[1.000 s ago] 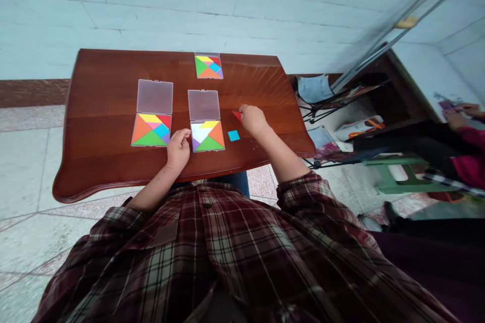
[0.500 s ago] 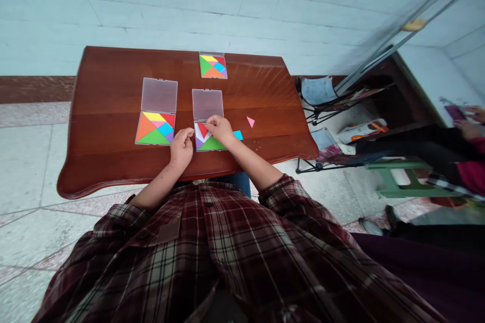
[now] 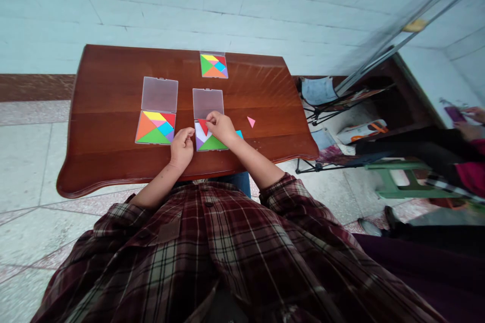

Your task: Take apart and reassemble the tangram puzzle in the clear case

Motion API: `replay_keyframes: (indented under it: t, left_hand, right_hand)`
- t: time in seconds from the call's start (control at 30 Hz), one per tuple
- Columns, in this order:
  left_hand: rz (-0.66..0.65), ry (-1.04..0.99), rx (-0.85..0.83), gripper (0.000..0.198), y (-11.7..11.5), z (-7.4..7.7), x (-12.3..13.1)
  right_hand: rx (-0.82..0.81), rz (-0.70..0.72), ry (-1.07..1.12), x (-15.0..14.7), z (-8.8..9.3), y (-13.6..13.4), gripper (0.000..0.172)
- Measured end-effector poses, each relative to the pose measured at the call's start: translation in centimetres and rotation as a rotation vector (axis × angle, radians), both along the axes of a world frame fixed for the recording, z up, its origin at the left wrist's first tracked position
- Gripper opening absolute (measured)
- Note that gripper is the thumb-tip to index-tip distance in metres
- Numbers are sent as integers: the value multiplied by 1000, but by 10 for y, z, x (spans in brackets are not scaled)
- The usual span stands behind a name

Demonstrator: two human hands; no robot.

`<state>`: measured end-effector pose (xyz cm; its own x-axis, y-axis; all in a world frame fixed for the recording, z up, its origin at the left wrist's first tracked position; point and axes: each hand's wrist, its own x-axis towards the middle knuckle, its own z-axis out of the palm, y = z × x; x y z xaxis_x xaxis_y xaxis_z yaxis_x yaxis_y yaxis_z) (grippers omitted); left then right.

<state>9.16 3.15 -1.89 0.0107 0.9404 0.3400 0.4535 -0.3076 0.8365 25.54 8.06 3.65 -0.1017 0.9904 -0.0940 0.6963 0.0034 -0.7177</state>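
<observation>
My right hand [image 3: 221, 126] is over an open tangram box, with thumb and fingers pinched on a red triangle tangram piece [image 3: 203, 125] at the upper left of the tray. In that tray lie a green piece [image 3: 212, 144] and a purple piece [image 3: 199, 143], with bare white between them and the red one. The clear lid [image 3: 208, 103] is folded back. My left hand [image 3: 182, 147] is closed beside the tray's left edge; its curled fingers hide whatever they may hold. A blue piece [image 3: 239, 134] shows partly behind my right wrist. A pink triangle [image 3: 250, 121] lies farther right.
A filled tangram box [image 3: 155, 128] lies open on the left of the brown wooden table [image 3: 109, 86]. Another filled box [image 3: 213, 66] is at the back edge. To the right are folding chairs [image 3: 318, 92], a green stool [image 3: 396, 181] and a seated person [image 3: 409, 141].
The red triangle and my right hand have shifted slightly upward over the tray. My forearm now covers more of the blue piece. My left hand stays in place.
</observation>
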Motion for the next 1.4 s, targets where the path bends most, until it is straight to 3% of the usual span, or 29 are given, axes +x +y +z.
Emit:
replay_keyframes:
  t: [0.17,0.27,0.5,0.73,1.07,1.4]
  left_hand:
    - [4,5,-14,32,0,1,0]
    - [7,-4,-16,32,0,1,0]
    - [7,-5,-7,33,-1,0,0]
    - [11,5,-15,33,-1,1,0]
    - [6,4,-9,32,-1,0,-1]
    - [2,15,-22,31,0,1,-1]
  right_hand:
    - [91,123,-187,7,25,11,12]
    - [141,163,-261,9,28,10,13]
    - [295,269,-377,10,8,-4,20]
    - [383,429,-243,19,-11,-3,24]
    - [322,381,-20,24,-28,2,16]
    - [289,561,-126,24,-28,16,18]
